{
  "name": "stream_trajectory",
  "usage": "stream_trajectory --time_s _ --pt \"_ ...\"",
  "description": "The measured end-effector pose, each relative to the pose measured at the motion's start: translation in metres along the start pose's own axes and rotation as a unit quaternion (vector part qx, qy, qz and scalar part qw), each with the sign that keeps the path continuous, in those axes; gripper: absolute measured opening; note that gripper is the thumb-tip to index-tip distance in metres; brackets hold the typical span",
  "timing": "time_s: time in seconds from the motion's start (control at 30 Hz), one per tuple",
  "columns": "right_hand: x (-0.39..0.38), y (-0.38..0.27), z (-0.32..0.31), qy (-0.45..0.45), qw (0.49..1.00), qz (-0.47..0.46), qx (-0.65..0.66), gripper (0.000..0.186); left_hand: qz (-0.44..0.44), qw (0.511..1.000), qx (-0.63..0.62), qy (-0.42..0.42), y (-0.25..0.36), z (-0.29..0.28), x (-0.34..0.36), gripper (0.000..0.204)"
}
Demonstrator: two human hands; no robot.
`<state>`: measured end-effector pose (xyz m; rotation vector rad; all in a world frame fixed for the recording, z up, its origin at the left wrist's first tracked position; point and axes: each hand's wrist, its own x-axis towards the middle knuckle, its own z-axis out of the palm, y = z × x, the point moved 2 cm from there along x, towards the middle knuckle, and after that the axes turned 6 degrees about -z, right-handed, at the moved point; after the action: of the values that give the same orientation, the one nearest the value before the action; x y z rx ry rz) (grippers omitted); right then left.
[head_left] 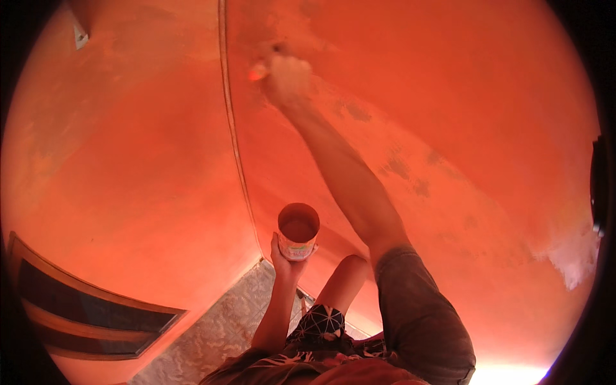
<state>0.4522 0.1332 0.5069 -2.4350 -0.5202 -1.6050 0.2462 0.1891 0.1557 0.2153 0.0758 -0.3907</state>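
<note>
My left hand (279, 260) holds up an open round tin can (296, 248) from below, in front of the corner of the orange wall. A printed label wraps the can, and its inside looks dark reddish-brown; I cannot tell how full it is. Stretched out to the wall (449, 115), my right arm ends in a closed right hand (290, 77) close to the wall surface. Motion smears this hand. A small bright orange tip shows at its left side and a dark spot above it, but what the fingers grip is not clear.
A cord-like ridge (226, 96) runs down the wall corner. Grey and pale patches (398, 168) mark the right wall. At lower left is a wood-framed dark window (90, 308); below lies a patterned floor (218, 327). A dark object (598, 186) sits at the far right.
</note>
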Motion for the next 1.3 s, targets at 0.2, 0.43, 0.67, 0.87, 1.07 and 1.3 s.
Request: stream_trajectory --time_s 0.2,0.43,0.67,0.87,1.07,1.3 --pt "-0.125 0.064 -0.177 0.245 0.923 0.054 0.291 0.022 -0.002 1.0 -0.016 0.002 -0.004 -0.012 0.001 0.059" --pt "-0.217 0.048 -0.256 0.347 0.925 0.125 0.087 0.011 -0.031 0.998 -0.052 -0.006 -0.019 -0.029 0.011 0.06" --pt "-0.096 -0.016 -0.099 0.097 0.993 0.054 -0.042 0.048 -0.012 0.999 -0.043 -0.005 -0.01 -0.028 0.005 0.06" --pt "-0.008 -0.029 0.027 -0.085 0.996 0.029 -0.019 0.037 0.004 1.0 -0.003 0.015 -0.005 -0.018 -0.002 0.059" --pt "-0.049 0.001 -0.049 0.1 0.988 0.047 0.108 0.028 0.025 1.0 0.019 -0.005 0.006 -0.007 -0.012 0.058" --pt "-0.257 0.086 -0.311 0.328 0.935 0.133 0.005 0.012 -0.064 0.998 -0.005 -0.011 0.007 0.002 -0.005 0.061"
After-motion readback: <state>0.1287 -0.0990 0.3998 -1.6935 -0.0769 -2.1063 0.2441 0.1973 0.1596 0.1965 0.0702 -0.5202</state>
